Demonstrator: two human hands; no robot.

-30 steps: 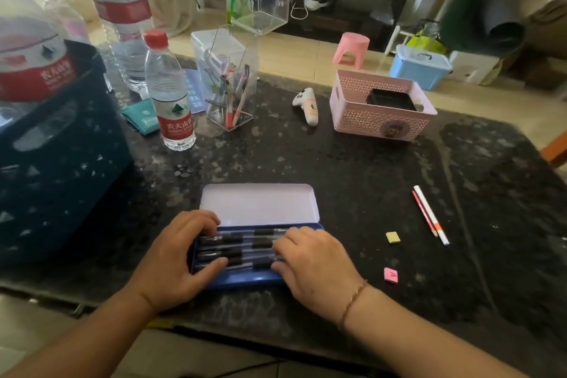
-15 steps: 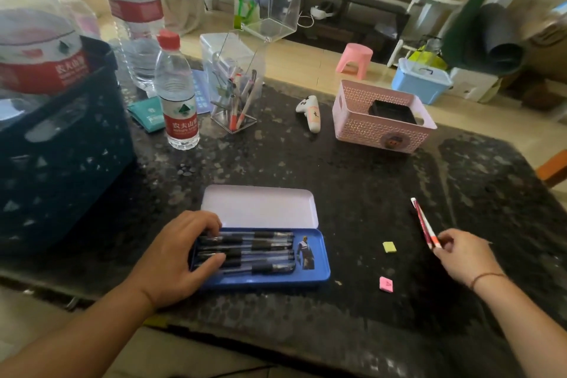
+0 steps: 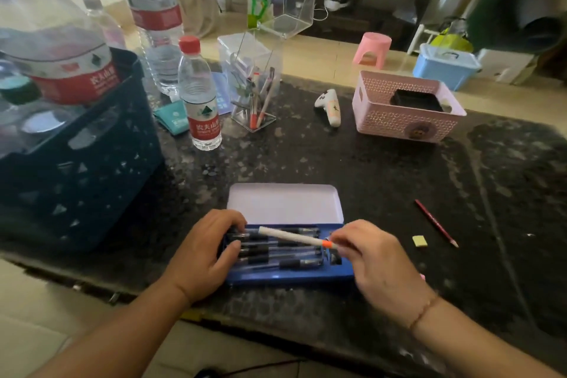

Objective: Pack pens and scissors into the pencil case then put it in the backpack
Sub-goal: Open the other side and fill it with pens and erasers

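At the far left of the dark speckled table [image 3: 383,169] stands a dark blue crate [image 3: 79,169] with big water bottles [image 3: 61,64] in it, and just to its right a small water bottle [image 3: 199,101] with a red cap stands upright beside a teal packet [image 3: 173,116]. Behind and right of that bottle is a clear pen holder [image 3: 253,86] with a few pens leaning inside. Near the front edge lies the pencil case [image 3: 291,273], a blue tray with its pale lid [image 3: 285,204] folded back flat on the table, and several black pens [image 3: 276,255] lie side by side in the tray. The left hand [image 3: 202,258] rests on the tray's left end, its grip loose, fingers spread over the pen tips and clasping nothing. A white pen [image 3: 291,236] with an orange band slants across the black pens, just above or on them. The right hand [image 3: 374,258] pinches this pen's orange end between thumb and fingertips, over the tray's right end. Farther back sit a small white toy-like object [image 3: 329,106] and a pink perforated basket [image 3: 405,120] with a black box inside. To the right of the case, apart from it, lie a yellow eraser [image 3: 419,241] and a red pencil [image 3: 435,222].
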